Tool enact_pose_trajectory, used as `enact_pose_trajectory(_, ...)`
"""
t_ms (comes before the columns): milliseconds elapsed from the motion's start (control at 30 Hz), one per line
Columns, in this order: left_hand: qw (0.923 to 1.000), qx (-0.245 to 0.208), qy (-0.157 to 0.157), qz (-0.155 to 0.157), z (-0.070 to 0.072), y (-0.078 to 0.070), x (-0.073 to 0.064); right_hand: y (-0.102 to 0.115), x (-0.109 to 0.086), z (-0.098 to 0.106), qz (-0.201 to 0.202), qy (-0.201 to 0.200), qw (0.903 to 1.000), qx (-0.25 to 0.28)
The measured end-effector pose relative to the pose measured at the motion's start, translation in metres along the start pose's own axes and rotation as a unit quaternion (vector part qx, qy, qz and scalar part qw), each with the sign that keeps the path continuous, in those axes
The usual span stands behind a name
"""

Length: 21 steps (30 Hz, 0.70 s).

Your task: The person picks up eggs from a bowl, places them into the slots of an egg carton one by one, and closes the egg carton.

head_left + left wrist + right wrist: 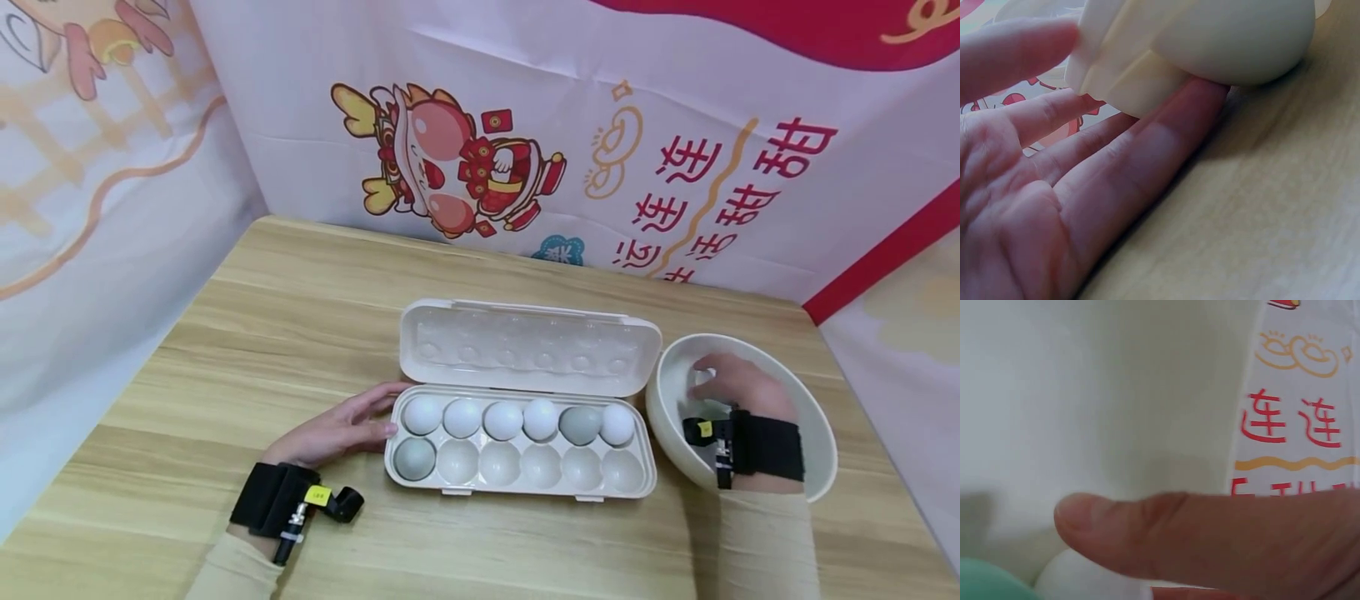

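Note:
A cream plastic egg carton lies on the table with its lid laid back. Several eggs fill its back row, mostly white, such as one white egg, plus a grey-green one. At the left end of the front row sits another grey-green egg. My left hand holds the carton's left end, thumb at the rim and fingers below it. Inside a large cream bowl, my right hand grips a white egg, mostly hidden under the thumb. A green egg lies beside it.
The bowl stands close against the carton's right end. A wood-grain table carries both. Printed cloth hangs behind the table's back edge and along the sides.

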<state>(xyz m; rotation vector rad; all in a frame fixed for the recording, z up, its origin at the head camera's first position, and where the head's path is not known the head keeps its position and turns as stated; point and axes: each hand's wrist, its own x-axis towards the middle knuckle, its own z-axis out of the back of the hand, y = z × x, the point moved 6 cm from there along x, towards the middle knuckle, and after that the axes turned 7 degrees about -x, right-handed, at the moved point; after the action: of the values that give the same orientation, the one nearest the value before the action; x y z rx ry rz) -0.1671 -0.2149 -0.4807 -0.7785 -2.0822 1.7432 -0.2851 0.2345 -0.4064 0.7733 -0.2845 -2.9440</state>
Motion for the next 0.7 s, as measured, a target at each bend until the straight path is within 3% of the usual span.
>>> enact_pose_trajectory(533, 1.0, -0.003, -0.004, -0.002, -0.0019, -0.0019, 0.0, -0.0073, 0.007, -0.0001, 0.003, 0.01, 0.9999, -0.004)
enact_pose_trajectory(700, 1.0, 0.001, -0.006, 0.002, -0.0002, 0.0, -0.0013, -0.0055, 0.0048, -0.0009, 0.018, -0.013, 0.9997, -0.012)
